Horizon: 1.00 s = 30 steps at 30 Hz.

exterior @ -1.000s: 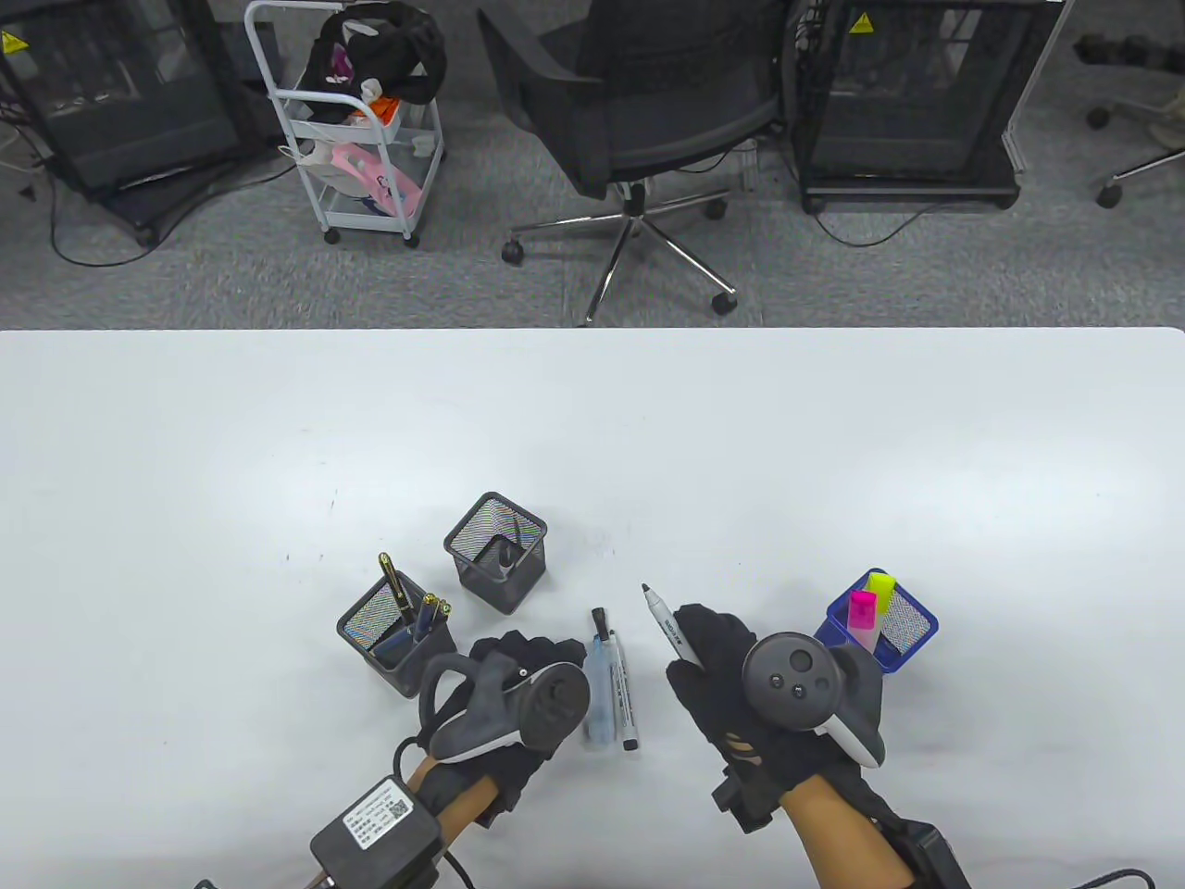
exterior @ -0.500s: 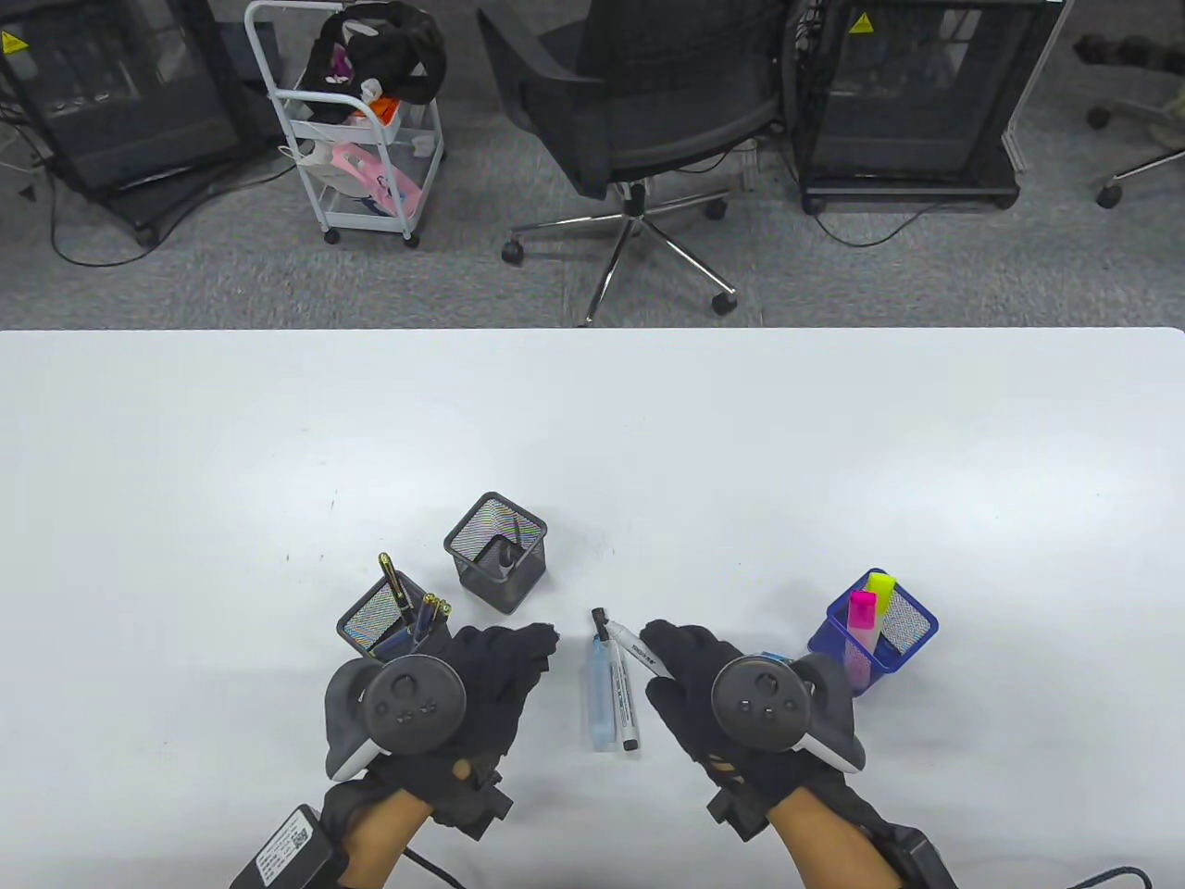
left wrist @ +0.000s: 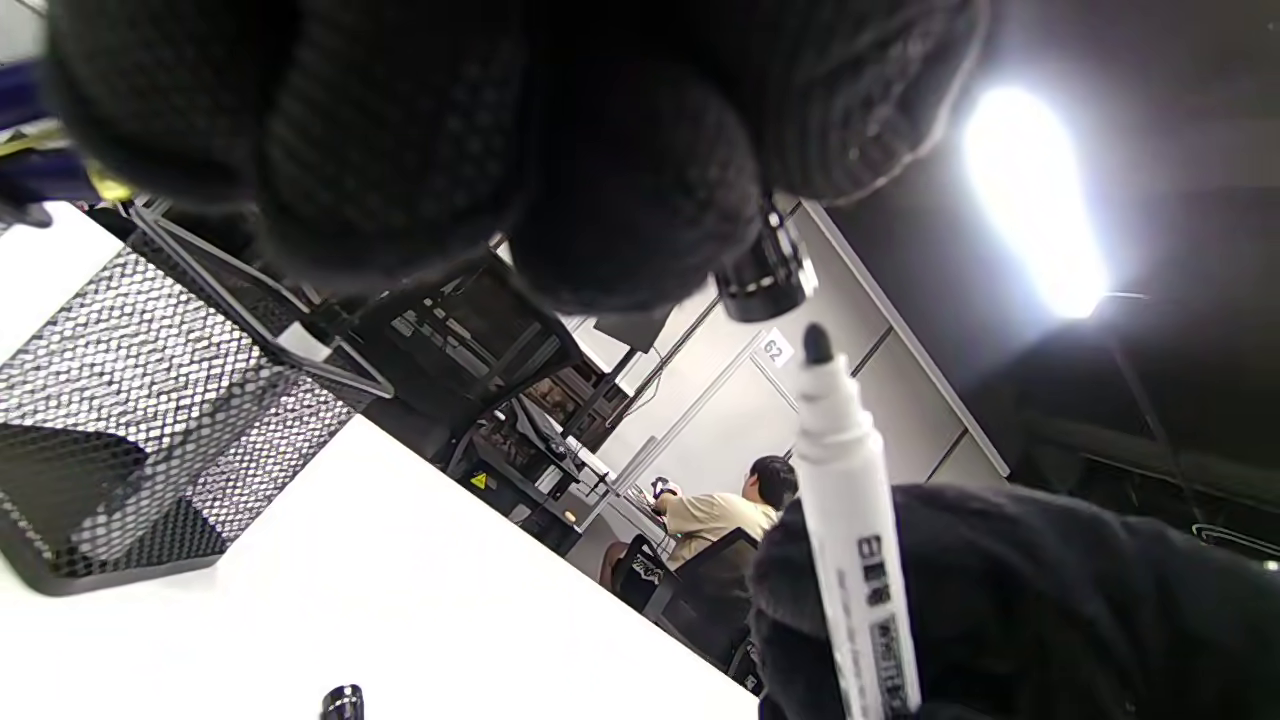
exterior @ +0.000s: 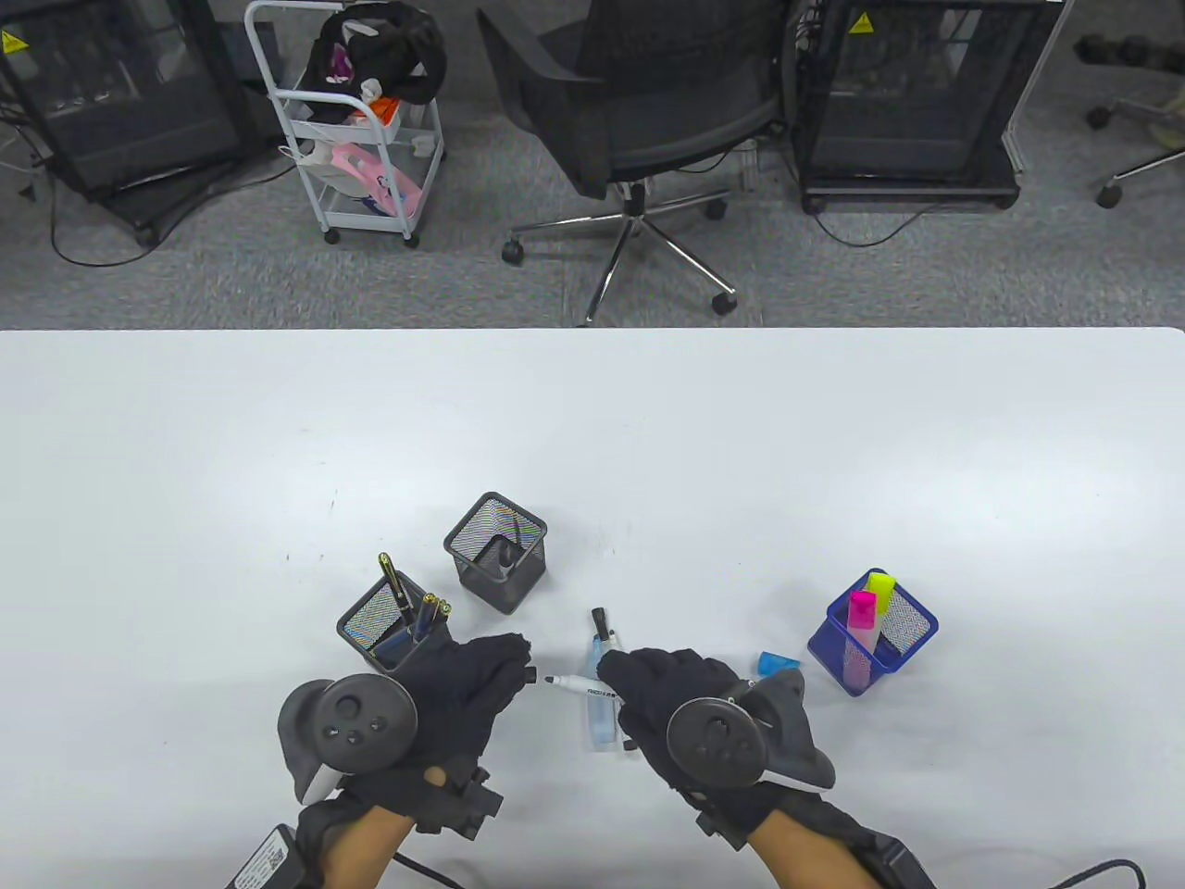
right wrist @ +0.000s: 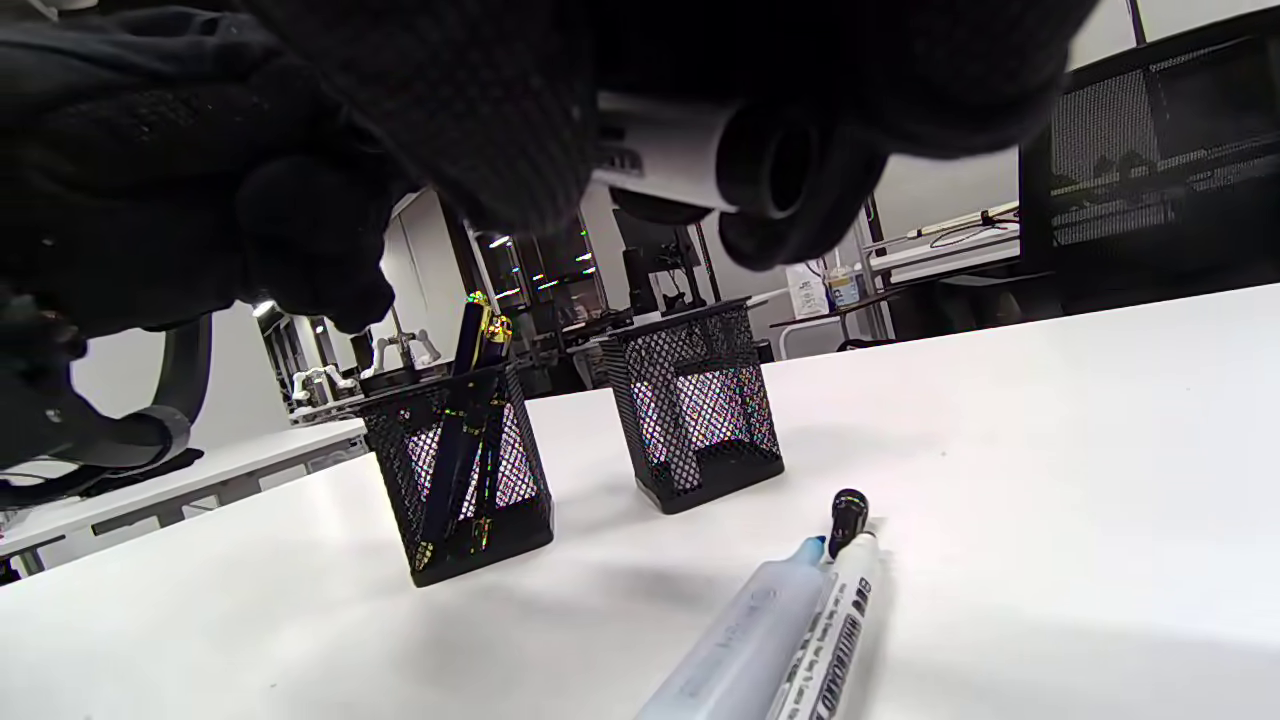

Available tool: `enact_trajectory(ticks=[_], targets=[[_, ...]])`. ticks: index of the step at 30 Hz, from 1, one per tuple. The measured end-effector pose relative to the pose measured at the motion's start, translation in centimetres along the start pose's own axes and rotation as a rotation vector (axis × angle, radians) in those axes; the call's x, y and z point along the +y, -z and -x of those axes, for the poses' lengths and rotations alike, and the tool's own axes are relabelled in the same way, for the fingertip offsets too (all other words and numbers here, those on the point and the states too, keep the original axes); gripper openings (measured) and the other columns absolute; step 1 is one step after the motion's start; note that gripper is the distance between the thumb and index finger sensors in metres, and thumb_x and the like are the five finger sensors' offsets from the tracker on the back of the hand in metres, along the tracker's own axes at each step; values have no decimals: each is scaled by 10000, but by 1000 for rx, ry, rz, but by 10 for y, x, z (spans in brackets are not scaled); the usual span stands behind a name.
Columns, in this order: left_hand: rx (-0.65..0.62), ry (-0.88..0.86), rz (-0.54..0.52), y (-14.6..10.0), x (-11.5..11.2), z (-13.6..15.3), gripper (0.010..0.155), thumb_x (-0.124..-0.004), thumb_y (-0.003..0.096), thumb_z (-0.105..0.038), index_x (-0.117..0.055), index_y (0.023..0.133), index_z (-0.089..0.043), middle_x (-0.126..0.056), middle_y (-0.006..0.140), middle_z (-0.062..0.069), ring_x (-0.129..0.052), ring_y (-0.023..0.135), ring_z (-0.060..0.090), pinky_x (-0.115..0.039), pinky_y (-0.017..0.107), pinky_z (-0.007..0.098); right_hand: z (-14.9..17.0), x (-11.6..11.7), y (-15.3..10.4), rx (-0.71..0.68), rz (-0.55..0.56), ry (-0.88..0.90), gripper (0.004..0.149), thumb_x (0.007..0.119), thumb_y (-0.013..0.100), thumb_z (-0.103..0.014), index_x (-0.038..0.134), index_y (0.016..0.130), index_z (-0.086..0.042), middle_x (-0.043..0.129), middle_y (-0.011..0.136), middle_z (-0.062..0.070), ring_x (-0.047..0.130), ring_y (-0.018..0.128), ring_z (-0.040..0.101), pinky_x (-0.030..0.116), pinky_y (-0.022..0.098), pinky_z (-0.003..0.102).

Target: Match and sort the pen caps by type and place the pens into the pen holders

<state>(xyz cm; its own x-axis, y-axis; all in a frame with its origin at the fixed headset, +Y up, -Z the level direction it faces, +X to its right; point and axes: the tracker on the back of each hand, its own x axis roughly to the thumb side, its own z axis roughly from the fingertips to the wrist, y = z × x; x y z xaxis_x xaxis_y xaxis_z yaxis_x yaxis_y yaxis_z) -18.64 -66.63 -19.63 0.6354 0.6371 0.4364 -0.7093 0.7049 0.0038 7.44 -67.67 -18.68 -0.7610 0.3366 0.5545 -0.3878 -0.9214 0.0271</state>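
Observation:
My right hand [exterior: 622, 681] grips an uncapped white marker [exterior: 576, 685] level above the table, its black tip pointing left. My left hand [exterior: 517, 669] pinches a small black cap [left wrist: 765, 280] just off that tip; in the left wrist view the marker [left wrist: 850, 520] and cap sit a short gap apart. A blue highlighter [exterior: 600, 708] and a second white marker [right wrist: 835, 620] lie side by side under my right hand. A loose blue cap [exterior: 778, 663] lies on the table to the right.
Two black mesh holders stand behind my left hand: one [exterior: 384, 632] holds several dark pens, the other [exterior: 495, 551] a marker. A blue mesh holder [exterior: 912, 619] at the right holds a pink and a yellow highlighter. An office chair and a cart stand beyond the table.
My right hand swung the marker from pointing away to pointing left and moved left, uncovering the blue cap. My left hand turned palm down and brought the black cap near the tip.

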Motion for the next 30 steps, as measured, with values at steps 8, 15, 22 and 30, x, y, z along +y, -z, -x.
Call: enact_trajectory(ticks=[8, 15, 22, 30], targets=[[-34, 38, 41, -1, -11, -7, 475, -807, 442, -370, -956, 770, -60, -1108, 480, 136, -1057, 325, 274, -850, 428, 641, -5, 1, 0, -23, -12, -20, 548, 910, 448, -304, 737, 950, -171, 872, 870, 141, 965, 689, 351, 863, 428, 421], [-54, -13, 87, 0, -20, -8, 452, -805, 439, -334, -956, 770, -66, -1106, 504, 149, -1069, 338, 274, -868, 447, 629, -12, 0, 0, -72, -2, -32, 540, 838, 395, -251, 768, 913, -115, 912, 812, 182, 980, 628, 347, 847, 431, 441], [-112, 82, 20, 1, -22, -15, 441, -783, 434, -337, -978, 729, -73, -1119, 442, 133, -1082, 275, 246, -913, 444, 583, -7, -1, 5, -2, -35, 162, 514, 774, 371, -268, 832, 843, -74, 992, 688, 194, 1032, 473, 321, 868, 349, 421], [-14, -10, 50, 14, -16, -15, 432, -889, 434, -285, -929, 834, -126, -1058, 709, 196, -1066, 533, 345, -822, 506, 659, 2, 2, 5, 39, 52, 54, 596, 899, 404, -362, 742, 921, -113, 918, 810, 162, 1021, 633, 319, 886, 434, 427]])
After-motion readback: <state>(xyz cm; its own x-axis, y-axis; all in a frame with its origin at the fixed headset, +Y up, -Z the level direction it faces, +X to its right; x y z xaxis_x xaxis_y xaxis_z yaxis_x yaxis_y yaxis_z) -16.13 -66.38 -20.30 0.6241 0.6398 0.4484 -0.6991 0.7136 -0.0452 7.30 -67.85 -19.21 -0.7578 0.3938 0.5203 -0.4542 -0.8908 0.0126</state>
